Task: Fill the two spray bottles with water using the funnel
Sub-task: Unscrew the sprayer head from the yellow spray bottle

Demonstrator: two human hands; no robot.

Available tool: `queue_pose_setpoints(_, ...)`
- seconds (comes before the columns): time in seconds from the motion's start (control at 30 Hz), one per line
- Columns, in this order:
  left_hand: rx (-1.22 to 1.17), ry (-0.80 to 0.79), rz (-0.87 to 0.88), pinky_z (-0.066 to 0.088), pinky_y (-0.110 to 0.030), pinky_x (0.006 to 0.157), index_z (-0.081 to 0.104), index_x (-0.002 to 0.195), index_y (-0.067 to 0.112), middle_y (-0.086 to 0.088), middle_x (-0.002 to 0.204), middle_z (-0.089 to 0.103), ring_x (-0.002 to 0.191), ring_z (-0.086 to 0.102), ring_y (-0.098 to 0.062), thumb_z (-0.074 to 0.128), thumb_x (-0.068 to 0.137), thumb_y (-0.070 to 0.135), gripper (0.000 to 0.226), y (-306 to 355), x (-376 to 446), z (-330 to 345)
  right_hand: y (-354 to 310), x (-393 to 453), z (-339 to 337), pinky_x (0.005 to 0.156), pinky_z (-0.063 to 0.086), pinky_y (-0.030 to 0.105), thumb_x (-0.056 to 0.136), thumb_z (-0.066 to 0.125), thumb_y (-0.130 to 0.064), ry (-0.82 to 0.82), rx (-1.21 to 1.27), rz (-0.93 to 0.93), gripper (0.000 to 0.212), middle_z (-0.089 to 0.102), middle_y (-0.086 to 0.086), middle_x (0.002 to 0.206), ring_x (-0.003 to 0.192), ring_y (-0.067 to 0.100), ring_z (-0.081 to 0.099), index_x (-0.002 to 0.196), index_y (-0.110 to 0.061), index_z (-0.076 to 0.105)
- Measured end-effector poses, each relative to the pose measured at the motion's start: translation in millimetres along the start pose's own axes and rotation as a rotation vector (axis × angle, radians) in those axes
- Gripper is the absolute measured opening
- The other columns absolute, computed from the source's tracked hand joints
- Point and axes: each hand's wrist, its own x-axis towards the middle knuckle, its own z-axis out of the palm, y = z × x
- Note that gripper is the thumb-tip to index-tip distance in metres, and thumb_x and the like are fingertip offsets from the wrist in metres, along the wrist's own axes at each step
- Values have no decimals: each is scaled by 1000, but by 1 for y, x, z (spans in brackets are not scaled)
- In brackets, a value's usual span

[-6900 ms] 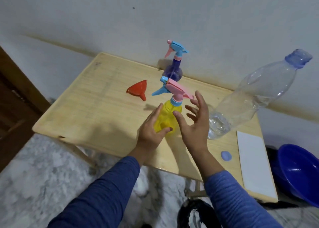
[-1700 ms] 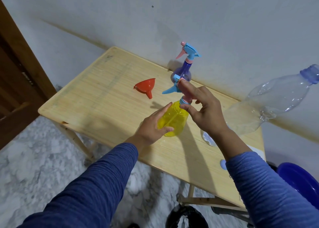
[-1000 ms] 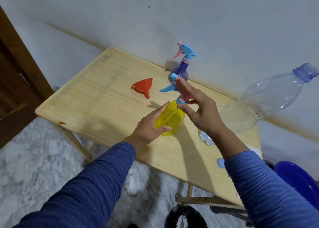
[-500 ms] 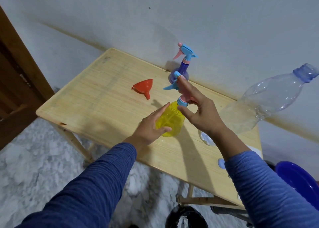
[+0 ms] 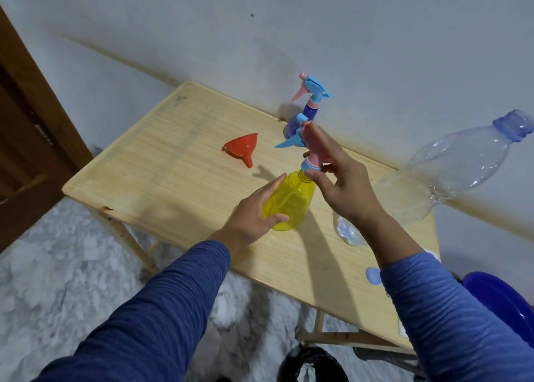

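Left hand (image 5: 254, 217): I grasp the body of the yellow spray bottle (image 5: 290, 201) from its left side. My thumb lies across the lower front of the body; my index finger runs up along its shoulder.

Right hand (image 5: 341, 185): I pinch the pink-and-blue trigger head (image 5: 310, 150) of the yellow spray bottle. My thumb presses at the blue collar just above the neck; my fingers extend up behind the pink part of the head.

Yellow spray bottle: stands upright on the wooden table (image 5: 173, 179), near its front edge and about midway along it. The head sits on the neck, with the blue lever pointing left. I cannot tell whether the head is screwed tight or loose.

Purple spray bottle (image 5: 302, 118): stands upright at the back edge of the table, close to the wall (image 5: 375, 49), directly behind the yellow one. Its blue-and-pink head is on. My right fingers partly cover its body.

Funnel (image 5: 242, 148): red, lying on its side on the table, left of both spray bottles and apart from them. The spout points toward the front right.

Water bottle (image 5: 450, 173): large, clear, with a blue neck; it stands at the right end of the table, behind my right forearm. Water level: not readable.

Blue cap (image 5: 373, 276): lies flat on the table near the front right edge, just beside my right sleeve (image 5: 450, 309).

Blue basin (image 5: 502, 303): sits beyond the right end of the table, lower than the tabletop, only partly in view.
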Motion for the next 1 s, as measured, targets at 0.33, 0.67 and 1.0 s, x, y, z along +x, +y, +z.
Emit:
queue_pose_setpoints(0.33,-21,9,14,35,-39,112,20,131,69,26,144,35,135,35,-1,69,73,40,81,4,-1,1,-21,55,-53,83,50,19,83,65,-4,107,81,28,63,51,-18,126,95,-2,60,137,-24,41)
queue_pose_setpoints(0.67,-22,8,-4,37,-39,111,23,135,64,26,146,35,135,35,0,68,74,40,80,6,-3,0,-16,102,-82,74,46,29,87,58,-13,435,217,195,51,60,3,93,80,13,54,133,-23,38)
queue_pose_setpoints(1.0,120,62,51,32,-8,102,22,139,57,29,143,35,128,36,11,48,62,84,86,0,3,4,87,62,20,78,56,31,84,65,-3,544,663,695,56,58,16,115,101,27,60,131,-27,47)
